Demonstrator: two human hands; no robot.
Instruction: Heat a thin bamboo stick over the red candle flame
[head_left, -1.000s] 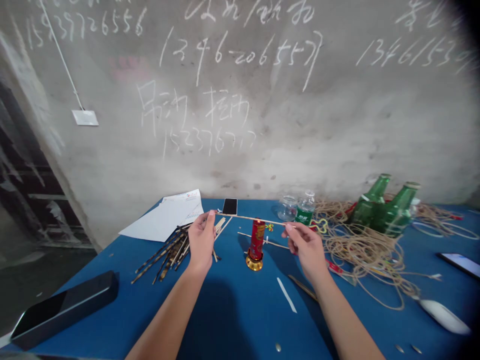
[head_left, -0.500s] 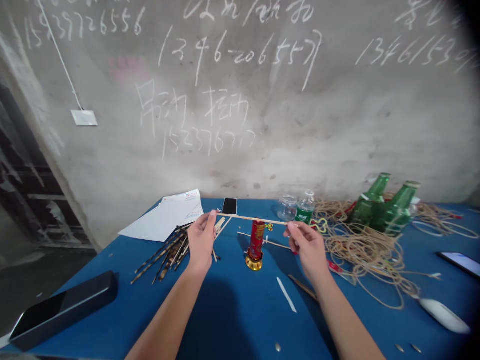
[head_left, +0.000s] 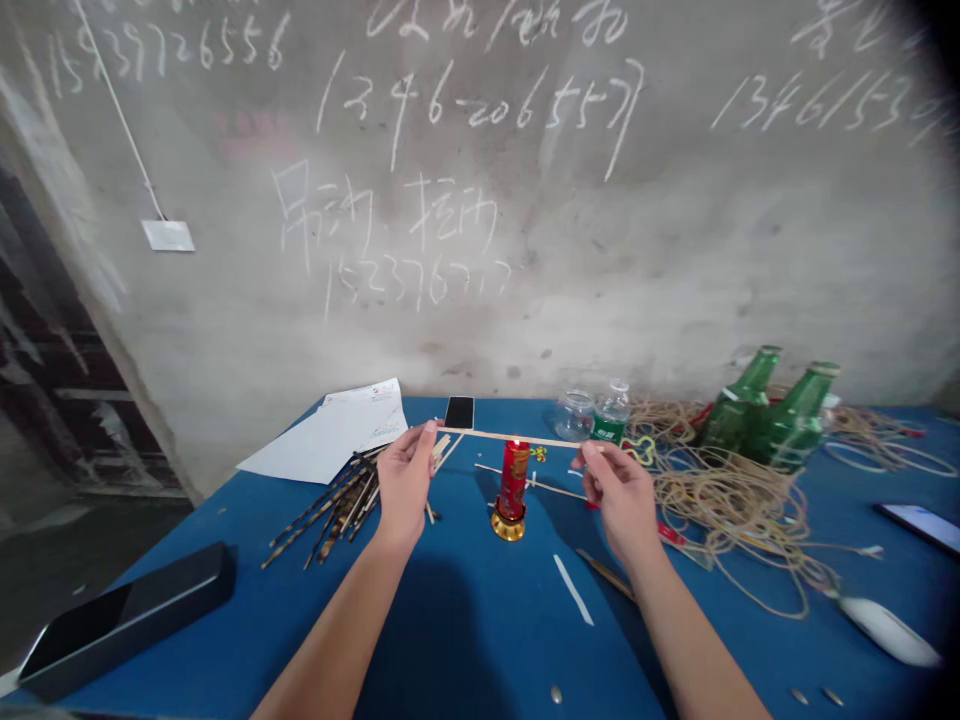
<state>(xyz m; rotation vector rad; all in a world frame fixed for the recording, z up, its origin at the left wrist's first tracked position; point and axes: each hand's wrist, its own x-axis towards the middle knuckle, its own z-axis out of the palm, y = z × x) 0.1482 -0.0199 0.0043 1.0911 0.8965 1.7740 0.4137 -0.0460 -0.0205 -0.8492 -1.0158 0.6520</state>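
A thin pale wooden stick (head_left: 480, 434) stretches level between my hands. My left hand (head_left: 405, 475) pinches one end between thumb and fingers, and my right hand (head_left: 615, 485) pinches the other. The stick's middle crosses at the top of a red candle (head_left: 514, 485), where a small bright glow shows; whether the stick touches the candle I cannot tell. The candle stands upright in a gold base (head_left: 508, 525). Beside my left hand lies a pile of sticks (head_left: 337, 510), many with dark scorched stretches.
White papers (head_left: 322, 440) and a phone (head_left: 460, 412) lie at the back. Green bottles (head_left: 799, 415), a plastic bottle (head_left: 611, 412), a clear jar (head_left: 576, 415) and tangled twine (head_left: 735, 500) fill the right. A dark oblong case (head_left: 127, 620) sits at the left, a white strip (head_left: 574, 590) in front.
My right hand has shifted slightly right and the stick a touch with it. The glow at the candle's top now shows brighter. Both hands keep their pinch.
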